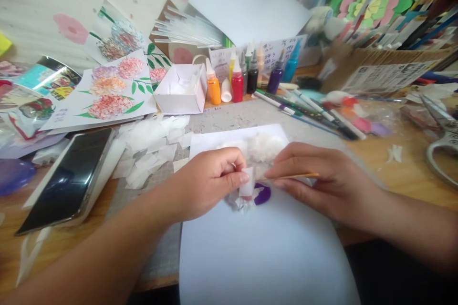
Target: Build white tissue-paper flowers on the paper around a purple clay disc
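My left hand (pixel 211 181) is closed in a pinch on a small white tissue square (pixel 246 182) over a large white sheet (pixel 265 248). My right hand (pixel 315 181) is closed on a thin wooden stick (pixel 300 176) whose tip meets the tissue square. Below the square lie crumpled white tissue bits (pixel 240 204) and a purple blot (pixel 264 194) on the sheet. A fluffy white tissue cluster (pixel 265 147) sits on the sheet just beyond my fingers.
A pile of cut tissue squares (pixel 150 147) lies left of the sheet, beside a phone (pixel 71 176). Behind stand a white box (pixel 182 88), several paint bottles (pixel 236 83), markers (pixel 307 109) and flower pictures (pixel 110 90). Scissors (pixel 442 145) lie far right.
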Tool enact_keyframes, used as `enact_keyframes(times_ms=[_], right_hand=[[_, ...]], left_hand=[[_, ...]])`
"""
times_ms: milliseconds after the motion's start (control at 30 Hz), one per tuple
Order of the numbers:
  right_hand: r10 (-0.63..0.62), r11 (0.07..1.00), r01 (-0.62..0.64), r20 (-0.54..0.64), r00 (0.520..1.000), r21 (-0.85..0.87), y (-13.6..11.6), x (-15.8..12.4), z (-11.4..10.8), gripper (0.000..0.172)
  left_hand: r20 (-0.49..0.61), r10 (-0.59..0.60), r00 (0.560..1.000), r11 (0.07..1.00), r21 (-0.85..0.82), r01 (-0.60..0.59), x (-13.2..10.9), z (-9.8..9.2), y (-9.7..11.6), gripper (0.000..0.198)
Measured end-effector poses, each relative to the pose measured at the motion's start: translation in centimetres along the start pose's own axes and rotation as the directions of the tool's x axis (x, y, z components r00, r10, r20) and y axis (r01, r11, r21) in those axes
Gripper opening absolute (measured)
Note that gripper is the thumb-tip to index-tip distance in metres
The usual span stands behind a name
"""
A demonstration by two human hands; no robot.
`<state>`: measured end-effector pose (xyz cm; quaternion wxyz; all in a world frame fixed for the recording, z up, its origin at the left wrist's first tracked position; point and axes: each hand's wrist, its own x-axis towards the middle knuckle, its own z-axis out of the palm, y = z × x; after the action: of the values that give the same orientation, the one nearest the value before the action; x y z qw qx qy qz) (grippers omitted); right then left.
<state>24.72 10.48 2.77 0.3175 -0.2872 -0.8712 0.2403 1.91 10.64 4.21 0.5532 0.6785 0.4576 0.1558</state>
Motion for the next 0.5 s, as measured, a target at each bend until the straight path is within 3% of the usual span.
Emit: enact_keyframes(times_ms=[100,300,400,500], right_hand=[[0.007,1.000,-0.007,-0.001,1.000,0.004,-0.01,0.13,-0.10,0.013],[0.003,1.000,-0.002,-0.034,0.999,0.030,0.09,0.16,-0.26,0.012],[0.012,0.996,-0.008,-0.044,0.999,0.089,0.09,0.16,-0.29,0.010],[0.047,0.984,-0.037,-0.056,0.997,0.172,-0.12,0.18,-0.40,0.009]], left_hand=[[0.048,-0.035,0.998,0.999,-0.033,0.037,0.18,0.03,-0.15,0.015],[0.038,-0.095,0.995,0.994,-0.053,0.097,0.49,0.08,-0.38,0.013],[0.068,-0.080,0.994,0.988,-0.124,0.088,0.47,-0.01,-0.35,0.015],[0.049,-0.094,0.994,0.991,-0.093,0.098,0.36,-0.09,-0.37,0.017]])
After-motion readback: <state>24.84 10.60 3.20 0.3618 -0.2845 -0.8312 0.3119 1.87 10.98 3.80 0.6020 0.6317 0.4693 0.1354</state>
